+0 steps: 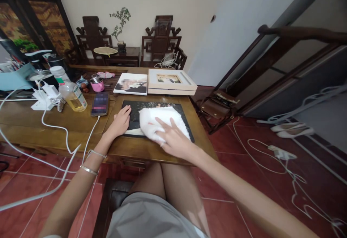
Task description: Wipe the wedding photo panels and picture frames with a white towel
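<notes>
Many red tiles (222, 180) cover the floor beneath a pale wall (195, 7). A brown wooden table (119, 150) stretches to the left, two carved chairs (163, 30) behind it. Near the table's front edge lies a dark printed panel (135, 117), a white cloth (148, 125) on top. The right hand (173, 137) lies splayed on the cloth; the left hand (121, 121) rests on the panel's left edge, apart from the right.

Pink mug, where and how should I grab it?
Probably by its handle, coming from the right: the handle sticks out on that side of the mug. The phone lies just in front, so a reach from there looks less handy. Your left hand is the nearer one.
</notes>
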Demonstrator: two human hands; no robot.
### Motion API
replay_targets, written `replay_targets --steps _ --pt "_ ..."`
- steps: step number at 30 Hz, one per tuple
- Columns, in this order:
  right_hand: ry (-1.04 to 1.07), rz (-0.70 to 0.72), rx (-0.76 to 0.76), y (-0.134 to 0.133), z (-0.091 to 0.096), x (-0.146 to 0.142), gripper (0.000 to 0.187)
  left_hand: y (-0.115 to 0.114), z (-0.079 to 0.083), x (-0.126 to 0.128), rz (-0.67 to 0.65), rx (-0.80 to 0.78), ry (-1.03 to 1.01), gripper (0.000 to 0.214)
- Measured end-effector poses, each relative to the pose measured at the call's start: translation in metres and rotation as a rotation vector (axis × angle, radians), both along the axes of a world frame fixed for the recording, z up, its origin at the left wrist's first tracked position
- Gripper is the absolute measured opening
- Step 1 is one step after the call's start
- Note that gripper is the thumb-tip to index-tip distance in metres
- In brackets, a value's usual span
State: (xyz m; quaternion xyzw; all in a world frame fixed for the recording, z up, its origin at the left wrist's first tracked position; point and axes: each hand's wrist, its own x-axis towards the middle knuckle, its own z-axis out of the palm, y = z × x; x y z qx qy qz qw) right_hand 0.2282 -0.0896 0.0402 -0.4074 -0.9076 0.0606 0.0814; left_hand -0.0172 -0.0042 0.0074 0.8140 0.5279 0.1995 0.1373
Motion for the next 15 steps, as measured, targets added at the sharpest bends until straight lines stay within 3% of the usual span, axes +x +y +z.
replay_targets --steps 5,8,11,15 --pt "-0.026 -0.213 0.037 0.078 -0.003 0.006 0.039 0.002 -0.002 -0.002 -0.005 0.005 -0.014 0.048" --pt "-0.021 -0.290 0.051 0.109 -0.002 -0.007 0.042 0.002 -0.003 -0.002 -0.001 0.000 -0.017 0.048" --pt "-0.008 -0.217 0.057 0.106 -0.001 -0.027 0.040 0.002 -0.002 -0.002 0.011 -0.005 -0.014 0.048" --pt "0.026 0.012 0.055 0.056 0.001 -0.043 0.034 0.002 -0.002 -0.002 -0.002 0.011 -0.017 0.048"
